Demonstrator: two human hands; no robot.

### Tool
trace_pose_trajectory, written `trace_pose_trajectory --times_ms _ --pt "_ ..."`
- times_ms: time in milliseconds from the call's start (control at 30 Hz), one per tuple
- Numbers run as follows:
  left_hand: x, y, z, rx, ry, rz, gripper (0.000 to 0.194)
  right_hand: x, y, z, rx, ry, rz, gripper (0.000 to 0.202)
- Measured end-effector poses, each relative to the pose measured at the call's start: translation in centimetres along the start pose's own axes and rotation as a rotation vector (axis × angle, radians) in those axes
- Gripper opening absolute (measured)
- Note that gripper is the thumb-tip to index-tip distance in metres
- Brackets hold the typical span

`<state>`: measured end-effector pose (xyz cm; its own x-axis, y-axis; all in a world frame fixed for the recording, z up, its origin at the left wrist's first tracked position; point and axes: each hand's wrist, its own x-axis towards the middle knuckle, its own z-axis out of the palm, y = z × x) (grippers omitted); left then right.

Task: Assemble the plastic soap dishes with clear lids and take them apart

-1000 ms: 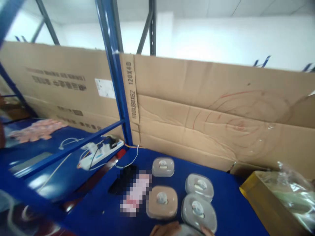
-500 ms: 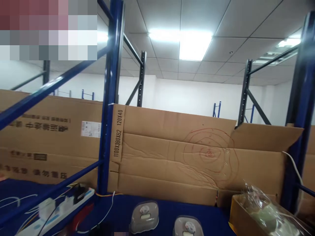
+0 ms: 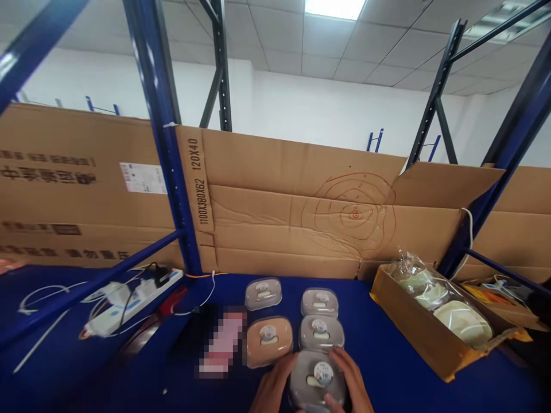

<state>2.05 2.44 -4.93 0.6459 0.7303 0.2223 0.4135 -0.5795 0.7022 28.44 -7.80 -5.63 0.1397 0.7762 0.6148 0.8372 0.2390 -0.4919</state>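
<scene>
At the bottom of the view, my left hand (image 3: 274,385) and my right hand (image 3: 352,383) are closed around the two sides of a grey lidded plastic box (image 3: 303,367) with a round sticker on top. My right thumb lies across its front edge. Directly behind it stand a second grey box (image 3: 310,338) and a third one (image 3: 313,298) in a line. To their left are an orange box (image 3: 258,348) and, farther back, another grey box (image 3: 255,295). The lower parts of both hands are cut off by the frame.
On the right, a cardboard carton (image 3: 407,324) holds pale bowl-like pieces in clear plastic. A white power strip (image 3: 142,304) with cables lies at the left. Cardboard panels (image 3: 258,218) and blue rack posts (image 3: 166,166) border the blue table surface (image 3: 370,355).
The view has tilted down, bringing more of the table into sight. Both my hands and the grey box between them now show, along with more boxes and more of the carton.
</scene>
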Motion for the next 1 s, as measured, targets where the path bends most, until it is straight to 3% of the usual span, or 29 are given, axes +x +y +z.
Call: trace_pose_trajectory --times_ms 100,333,467,567,667,767,867,1000 --pt "-0.4 -0.4 1.0 -0.024 0.049 -0.018 0.089 -0.9 1.2 1.3 0.07 -0.038 0.081 0.062" --pt "0.0 2.4 0.1 0.151 0.259 0.116 0.047 1.4 0.2 0.6 0.03 -0.145 0.156 0.056" --pt "1.7 3.1 -2.3 0.296 0.375 0.253 0.039 3.7 -0.6 -0.2 -0.053 -0.186 0.095 0.055" --pt "3.8 2.4 -6.1 0.373 0.42 0.3 0.037 5.4 -1.4 -1.1 -0.089 -0.264 -0.034 0.052" --pt "6.2 1.3 -10.6 0.451 0.358 0.249 0.038 7.3 -2.4 -2.0 -0.068 -0.475 -0.203 0.067" --pt "7.7 0.6 -13.2 0.519 0.112 0.153 0.057 9.0 -2.8 -2.5 -0.063 -0.624 -0.272 0.074" --pt "8.1 0.1 -12.9 0.506 -0.105 0.121 0.076 9.8 -2.5 -2.9 -0.07 -0.673 -0.284 0.071" --pt "8.7 -0.3 -10.5 0.478 -0.157 0.11 0.072 9.1 -0.6 -3.9 -0.121 -0.643 -0.297 0.066"
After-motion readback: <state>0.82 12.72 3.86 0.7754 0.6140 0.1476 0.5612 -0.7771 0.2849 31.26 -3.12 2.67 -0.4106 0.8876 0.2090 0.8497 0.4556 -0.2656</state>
